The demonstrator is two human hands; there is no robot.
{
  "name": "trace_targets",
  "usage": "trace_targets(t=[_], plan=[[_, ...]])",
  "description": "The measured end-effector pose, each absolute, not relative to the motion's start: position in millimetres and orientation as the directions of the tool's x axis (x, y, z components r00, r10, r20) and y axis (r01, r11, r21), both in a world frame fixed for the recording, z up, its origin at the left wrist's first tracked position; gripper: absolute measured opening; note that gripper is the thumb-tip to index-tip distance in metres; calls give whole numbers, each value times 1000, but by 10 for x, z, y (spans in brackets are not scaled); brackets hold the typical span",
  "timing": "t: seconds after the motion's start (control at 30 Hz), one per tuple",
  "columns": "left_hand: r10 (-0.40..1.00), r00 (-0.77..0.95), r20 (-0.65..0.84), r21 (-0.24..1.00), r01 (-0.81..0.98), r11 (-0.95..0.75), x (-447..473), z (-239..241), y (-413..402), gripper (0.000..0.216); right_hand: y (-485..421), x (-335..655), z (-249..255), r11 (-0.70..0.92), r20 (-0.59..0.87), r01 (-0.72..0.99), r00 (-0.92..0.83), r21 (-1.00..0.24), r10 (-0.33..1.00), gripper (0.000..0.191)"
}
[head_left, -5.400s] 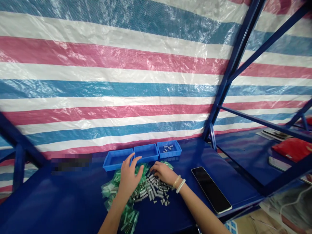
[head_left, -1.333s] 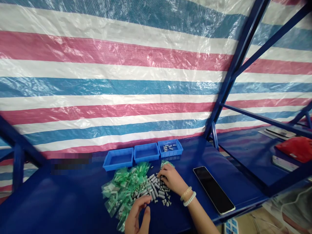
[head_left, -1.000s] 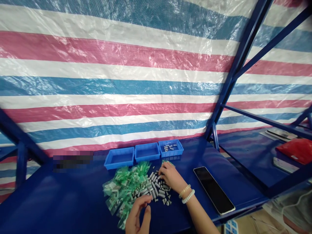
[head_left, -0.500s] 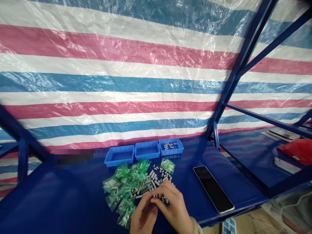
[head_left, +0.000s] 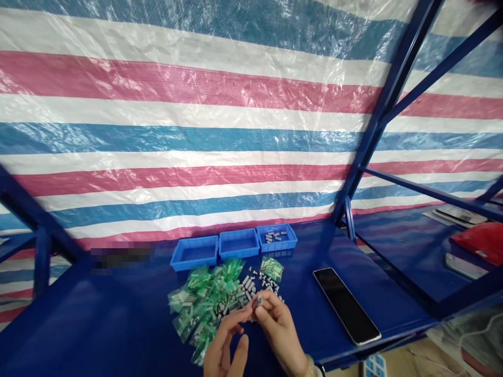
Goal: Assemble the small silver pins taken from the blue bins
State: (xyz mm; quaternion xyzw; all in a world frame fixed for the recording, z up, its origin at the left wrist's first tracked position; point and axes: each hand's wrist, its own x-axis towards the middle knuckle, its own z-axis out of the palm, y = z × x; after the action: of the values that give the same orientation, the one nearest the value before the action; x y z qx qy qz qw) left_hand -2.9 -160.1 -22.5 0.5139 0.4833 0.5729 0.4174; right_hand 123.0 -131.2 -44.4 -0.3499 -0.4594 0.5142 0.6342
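Your right hand (head_left: pixel 278 330) is clenched in a pinch on a small grey metal cylinder (head_left: pixel 259 299), held between thumb and fingertips just above the desk (head_left: pixel 118 324), near its front edge. Your left hand (head_left: pixel 223 348) is loosely curled with nothing visible in it, and its fingertips (head_left: pixel 245 313) sit just beside that cylinder; you can't tell whether they touch it. Beyond your hands lies a loose heap of grey metal cylinders (head_left: pixel 249 285), with green-tinted plastic bags (head_left: pixel 204 303) crowded against its left side and a small green bag (head_left: pixel 271 268) at its far end. Three blue trays (head_left: pixel 238 243) stand in a row along the desk's back edge, the rightmost holding a few grey pieces. A black phone (head_left: pixel 346 306) lies to your right, and a striped tarp (head_left: pixel 196 136) hangs behind the desk.
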Motion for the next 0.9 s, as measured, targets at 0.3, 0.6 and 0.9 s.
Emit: trace_targets(t=[0.3,0.6,0.9], plan=[[936,-142,322,931,227,-286,-17,-615,-1557,29,-109,2099,-223,322,434,340,336,-884,836,29],[890,-97,445,865,306,-398,-82,-638,-1499,24,-495,2099,-439,316,459,578,115,-752,881,29],[876,-54,479,836,332,-436,-192,-571,-1454,17,-1138,1796,-475,285,388,806,-75,-519,919,25]])
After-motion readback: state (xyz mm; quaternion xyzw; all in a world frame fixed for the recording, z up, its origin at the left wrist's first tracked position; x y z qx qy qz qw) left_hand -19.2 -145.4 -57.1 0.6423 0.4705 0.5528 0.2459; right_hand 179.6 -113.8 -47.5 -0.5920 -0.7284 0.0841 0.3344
